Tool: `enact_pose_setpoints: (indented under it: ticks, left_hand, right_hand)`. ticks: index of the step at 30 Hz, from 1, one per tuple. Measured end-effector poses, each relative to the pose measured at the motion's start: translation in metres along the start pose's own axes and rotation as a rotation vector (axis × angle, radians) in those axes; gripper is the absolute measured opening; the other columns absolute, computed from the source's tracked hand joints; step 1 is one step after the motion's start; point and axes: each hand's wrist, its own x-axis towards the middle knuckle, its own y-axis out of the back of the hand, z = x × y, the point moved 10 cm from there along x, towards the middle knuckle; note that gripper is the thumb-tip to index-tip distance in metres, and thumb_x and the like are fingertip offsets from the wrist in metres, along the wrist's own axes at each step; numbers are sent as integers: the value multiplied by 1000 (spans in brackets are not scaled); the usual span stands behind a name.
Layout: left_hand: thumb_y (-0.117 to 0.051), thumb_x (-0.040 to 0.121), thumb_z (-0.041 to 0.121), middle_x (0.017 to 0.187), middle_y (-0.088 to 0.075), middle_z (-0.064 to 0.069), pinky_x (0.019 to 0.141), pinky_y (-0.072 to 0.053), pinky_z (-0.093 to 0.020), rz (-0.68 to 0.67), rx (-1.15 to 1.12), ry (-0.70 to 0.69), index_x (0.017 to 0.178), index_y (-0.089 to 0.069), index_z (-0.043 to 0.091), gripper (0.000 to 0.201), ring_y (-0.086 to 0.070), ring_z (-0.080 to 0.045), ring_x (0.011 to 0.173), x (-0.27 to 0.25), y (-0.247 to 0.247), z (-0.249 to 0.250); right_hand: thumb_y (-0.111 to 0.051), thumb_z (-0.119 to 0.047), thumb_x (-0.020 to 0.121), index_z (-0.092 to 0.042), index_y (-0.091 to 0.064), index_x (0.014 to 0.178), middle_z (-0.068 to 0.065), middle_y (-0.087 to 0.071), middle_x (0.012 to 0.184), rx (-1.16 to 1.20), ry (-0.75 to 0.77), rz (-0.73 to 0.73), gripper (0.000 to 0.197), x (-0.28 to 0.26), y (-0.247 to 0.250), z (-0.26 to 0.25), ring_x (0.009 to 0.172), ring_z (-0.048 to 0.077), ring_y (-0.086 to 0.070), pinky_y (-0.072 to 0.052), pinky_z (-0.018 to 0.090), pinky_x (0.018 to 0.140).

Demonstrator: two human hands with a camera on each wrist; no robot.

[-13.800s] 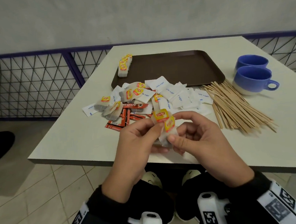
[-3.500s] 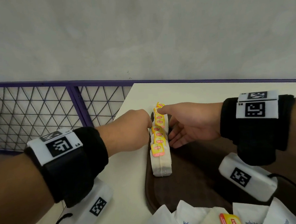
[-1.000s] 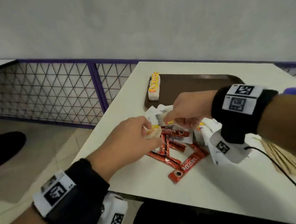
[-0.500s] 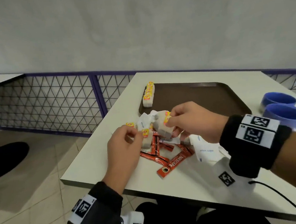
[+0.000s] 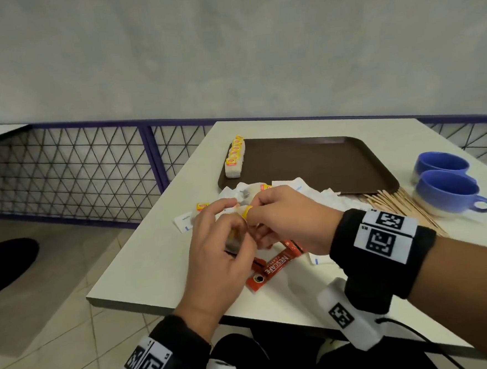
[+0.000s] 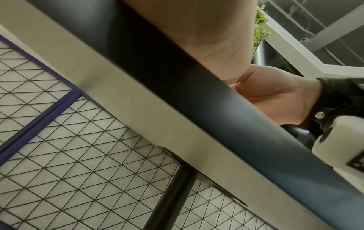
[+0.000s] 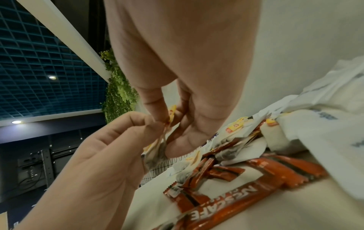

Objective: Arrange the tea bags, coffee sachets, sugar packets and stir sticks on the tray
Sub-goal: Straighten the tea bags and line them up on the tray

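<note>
Both hands meet above the near part of the white bench (image 5: 155, 256), over the loose pile. The left hand (image 5: 218, 252) and the right hand (image 5: 285, 221) pinch the same small cluster of tea bags (image 7: 155, 154) between thumb and fingertips: the right wrist view shows the right fingers (image 7: 155, 107) closed on a yellow paper tag (image 7: 171, 114) at the top, while the left hand's (image 7: 94, 157) curled fingers grip the greyish bag just below it. How many bags are in the cluster cannot be told. Beneath the hands lie red coffee sachets (image 5: 271, 268) on the bench, some crossing each other, and to their far side and right a heap of white sugar packets (image 5: 300, 192) mixed with a few more yellow-tagged tea bags. One sugar packet (image 5: 183, 221) sits apart to the left of the pile. On the far side stands the brown tray (image 5: 321, 167), and along its left edge a neat row of tea bags (image 5: 234, 159) stands upright, tags up. Right of the pile, near the tray's near right corner, the wooden stir sticks (image 5: 396, 202) lie in a spread bundle on the bench. Two blue cups (image 5: 450, 190) stand just beyond them on the right.
</note>
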Motion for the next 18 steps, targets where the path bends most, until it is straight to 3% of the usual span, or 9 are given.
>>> enact_pose_setpoints:
  ticks: [4,7,10,14,18]
  left_hand:
    - [-68,90,6,126,-54,7,82,-56,-27,-63,-67,30,99,-65,15,12,-56,-11,115,0,-7,-1]
    - [-68,93,12,122,-58,7,88,-54,-28,-86,-71,9,109,-67,15,17,-59,-12,113,1,-9,2]
    - [-72,90,9,116,-62,6,92,-52,-25,-44,-118,32,97,-68,14,9,-60,-11,113,3,-4,1]
    - [-78,83,5,118,-65,7,94,-52,-28,-37,-220,92,84,-67,16,16,-59,-11,120,1,-3,-7]
    - [-70,82,12,126,-62,7,96,-54,-40,-81,-381,141,87,-72,17,8,-57,-20,125,-1,-7,-16]
  right_hand:
    - [-61,-7,93,-8,-66,75,18,-62,78,59,-8,-87,19,-3,-1,-1,66,25,-64,-58,39,75]
    - [-66,-13,95,2,-71,85,17,-64,84,35,17,-144,18,-5,-3,-2,75,25,-65,-61,36,78]
    - [-69,-8,95,16,-63,107,19,-68,84,33,22,-171,27,-2,-1,0,75,23,-68,-61,35,80]
    - [-73,-4,90,12,-65,108,30,-72,101,20,27,-212,25,-1,0,0,80,24,-71,-63,35,81]
    - [-72,-2,91,4,-70,105,24,-74,98,-27,32,-253,16,-1,1,0,81,24,-72,-62,39,85]
